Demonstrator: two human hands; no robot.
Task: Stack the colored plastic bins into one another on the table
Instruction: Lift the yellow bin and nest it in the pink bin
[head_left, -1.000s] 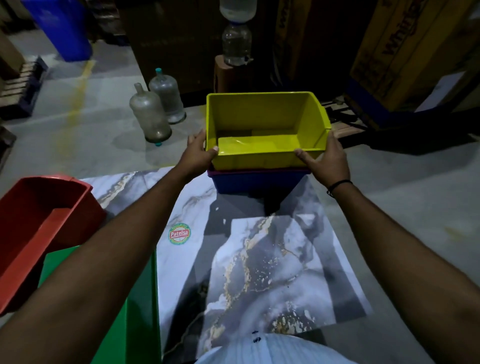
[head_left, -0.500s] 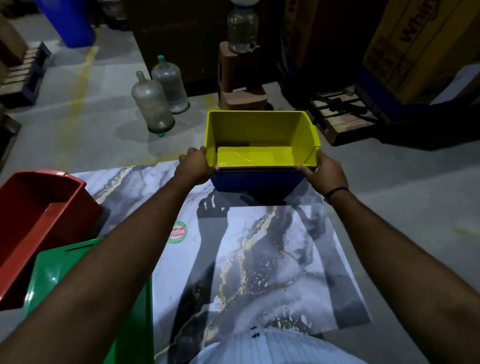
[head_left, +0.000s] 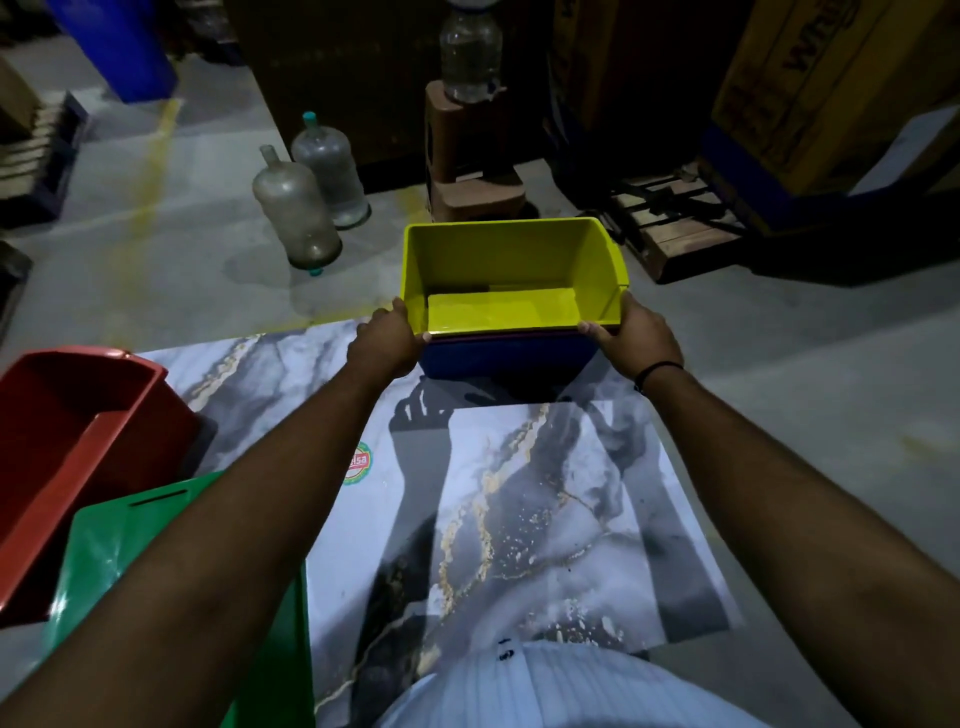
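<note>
A yellow bin (head_left: 511, 270) sits nested inside a blue bin (head_left: 506, 358) at the far edge of the marble-patterned table (head_left: 519, 509). A thin purple rim shows between the two. My left hand (head_left: 387, 340) grips the yellow bin's near left corner and my right hand (head_left: 636, 338) grips its near right corner. A red bin (head_left: 67, 441) stands at the table's left edge. In front of the red bin lies a green bin (head_left: 156, 582), partly hidden by my left forearm.
Two large clear water bottles (head_left: 306, 202) stand on the concrete floor beyond the table. A brown stand with a water bottle (head_left: 467, 156) is behind the stack. Wooden pallets (head_left: 670, 218) and cardboard boxes (head_left: 805, 93) lie at the back right.
The yellow bin has sunk lower into the blue bin and both hands have come down with it. The view has tilted down a little.
</note>
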